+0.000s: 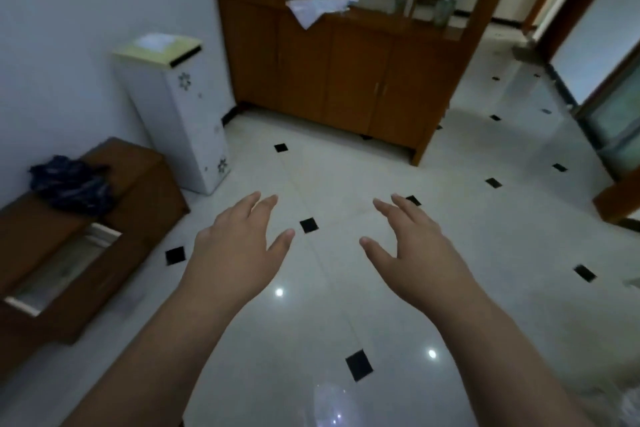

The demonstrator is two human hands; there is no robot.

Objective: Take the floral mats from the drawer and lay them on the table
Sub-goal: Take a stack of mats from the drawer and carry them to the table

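Both hands were extended forward over the floor, palms down, holding nothing. The left hand [239,246] had its fingers straight and loosely spread, thumb pointing inward; the right hand [412,243] mirrored it, fingers relaxed and slightly splayed. The two hands were apart, with a black diamond inset of the tiled floor [346,166] visible between the thumbs. Neither hand touched any object. At far left stood a low brown wooden chest [138,191] against the wall, with its top drawer [65,267] pulled open; the drawer front was well left of the left forearm. The interior showed pale, blurred contents; whether these were the floral mats could not be told from this view. A crumpled dark blue cloth [74,184] lay on top of the chest, just behind the open drawer. Behind the chest stood a tall white bin-like unit [183,114] with small flower decals and a pale yellow top. At the far wall was a large brown wooden cabinet [346,80] with closed lower doors; white crumpled paper [318,7] overhung its ledge, and a clear bottle [445,9] stood further right on the same ledge. Two bright light reflections showed on the glossy tiles near the forearms.
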